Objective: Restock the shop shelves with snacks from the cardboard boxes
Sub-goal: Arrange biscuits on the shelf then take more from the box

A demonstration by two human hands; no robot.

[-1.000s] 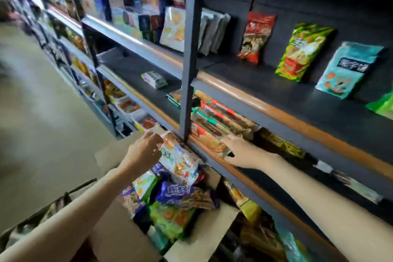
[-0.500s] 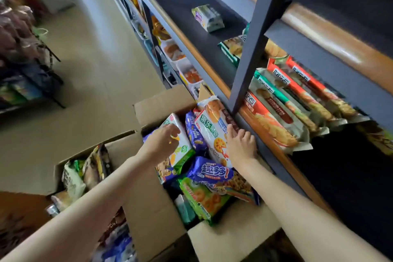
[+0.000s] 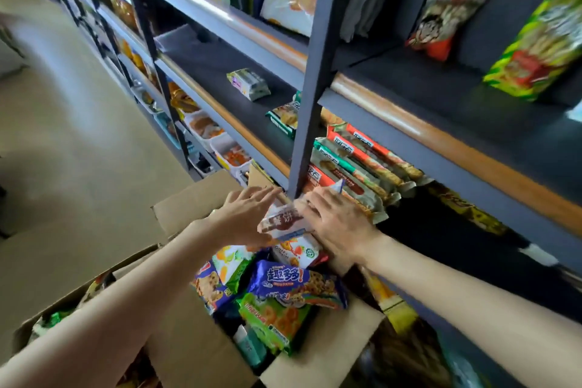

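The right hand [image 3: 338,224] curls its fingers over a brown-and-white biscuit pack [image 3: 285,219], gripping it from the right; the pack's wrapper shows white characters, of which 饼 is readable, and its crimped end sticks up just past the knuckles. The left hand [image 3: 244,219] lies against the pack's left side with its fingers straight and spread, the fingertips reaching toward the dark shelf post [image 3: 310,98].

The held pack sits just in front of the post's foot and directly above the open cardboard box [image 3: 318,353]. In the box, below the post, lie more snacks: a purple cookie pack [image 3: 296,285] printed 趣多多, a green biscuit pack [image 3: 272,321] under it with orange ring shapes, and a white pack [image 3: 299,253] with fruit pictures right beneath the hands. A second cardboard box [image 3: 22,334] stands farther from the post, at the lower left, its contents mostly hidden by the left arm.

Right of the post, on the lower shelf, a row of long cracker packs [image 3: 356,164] in red and green overlaps one another, their writing too blurred to read. Left of the post on the same shelf lies a small pale green pack [image 3: 248,84]. Above and right of the post, a red bag [image 3: 453,0] and a green-and-yellow bag [image 3: 538,41] lean against the back of the upper shelf.
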